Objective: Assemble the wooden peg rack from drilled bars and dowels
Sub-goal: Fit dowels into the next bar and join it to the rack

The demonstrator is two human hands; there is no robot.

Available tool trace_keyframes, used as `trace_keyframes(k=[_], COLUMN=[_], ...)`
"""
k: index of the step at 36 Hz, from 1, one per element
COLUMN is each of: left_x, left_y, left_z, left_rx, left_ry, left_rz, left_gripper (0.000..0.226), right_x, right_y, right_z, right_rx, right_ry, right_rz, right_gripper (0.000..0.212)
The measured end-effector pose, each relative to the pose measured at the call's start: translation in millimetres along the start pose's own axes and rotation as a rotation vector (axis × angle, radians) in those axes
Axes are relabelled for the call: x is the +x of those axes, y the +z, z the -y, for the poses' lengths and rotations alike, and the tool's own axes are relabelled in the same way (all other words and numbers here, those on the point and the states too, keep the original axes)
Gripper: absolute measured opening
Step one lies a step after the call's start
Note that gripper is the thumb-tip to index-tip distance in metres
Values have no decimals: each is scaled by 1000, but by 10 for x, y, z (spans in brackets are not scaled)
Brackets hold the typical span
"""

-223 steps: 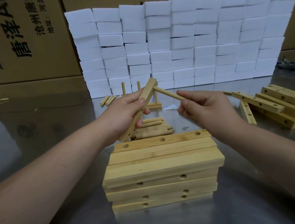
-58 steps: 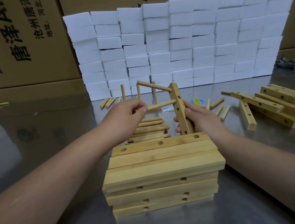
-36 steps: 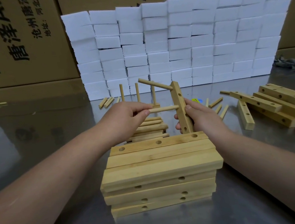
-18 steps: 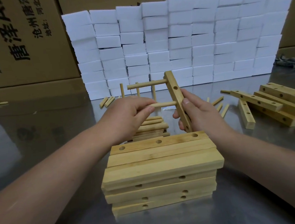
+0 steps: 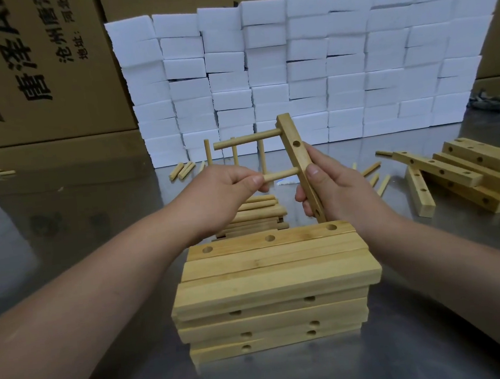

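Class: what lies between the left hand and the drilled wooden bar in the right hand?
Head view: a short round wooden dowel, pinched by the left hand, its far end meeting the drilled wooden bar the right hand grips.

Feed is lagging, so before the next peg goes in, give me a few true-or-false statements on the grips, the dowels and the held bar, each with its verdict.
1. The right-hand grip holds the pale drilled wooden bar. True.
2. The upper round wooden dowel and the lower round wooden dowel both point from the bar toward the person's left. True.
3. The left-hand grip pinches the upper round wooden dowel. False: it pinches the lower one, and nothing holds the upper one's free end.
4. The held bar lies flat on the stack of wooden bars. False: it stands steeply tilted in the right-hand grip, not flat.
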State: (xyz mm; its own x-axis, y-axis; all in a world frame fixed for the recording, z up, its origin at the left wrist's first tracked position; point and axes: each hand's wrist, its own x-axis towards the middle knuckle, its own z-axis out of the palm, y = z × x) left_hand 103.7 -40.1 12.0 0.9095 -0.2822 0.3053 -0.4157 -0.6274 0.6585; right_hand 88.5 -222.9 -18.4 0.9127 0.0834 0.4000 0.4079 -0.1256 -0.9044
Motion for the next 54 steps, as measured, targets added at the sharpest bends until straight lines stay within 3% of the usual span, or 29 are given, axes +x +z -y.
trace_keyframes(k=[12, 18, 23, 26, 32, 35, 41, 50, 54], left_x=[22, 115, 113, 109, 145, 148, 107, 54, 38], left_y=[-4, -53, -42, 3, 67, 79, 37, 47, 38], left_z=[-2, 146, 396, 487, 568, 566, 489, 215, 166], left_rx=[55, -88, 232, 295, 371, 354, 119, 35, 33], left_ry=[-11, -80, -131, -213, -172, -152, -84, 34, 37], left_rz=[27, -85, 24, 95, 107, 75, -52, 47, 80], left_gripper=[31, 33, 25, 27, 19, 6, 12, 16, 13], right_x=[8, 40, 84, 93, 106, 101, 88, 93, 146], right_y=[28, 53, -27, -43, -40, -30, -27, -37, -45], right_z=[-74, -197, -184, -178, -186, -182, -148, -128, -111], right_rx=[-35, 70, 107, 109, 119, 111, 183, 112, 224], right_ry=[-12, 179, 308, 338, 355, 345, 347, 363, 405], right_rz=[-42, -197, -265, -269, -282, -278, -246, -187, -207], right_gripper=[41, 37, 31, 31, 29, 30, 26, 35, 30])
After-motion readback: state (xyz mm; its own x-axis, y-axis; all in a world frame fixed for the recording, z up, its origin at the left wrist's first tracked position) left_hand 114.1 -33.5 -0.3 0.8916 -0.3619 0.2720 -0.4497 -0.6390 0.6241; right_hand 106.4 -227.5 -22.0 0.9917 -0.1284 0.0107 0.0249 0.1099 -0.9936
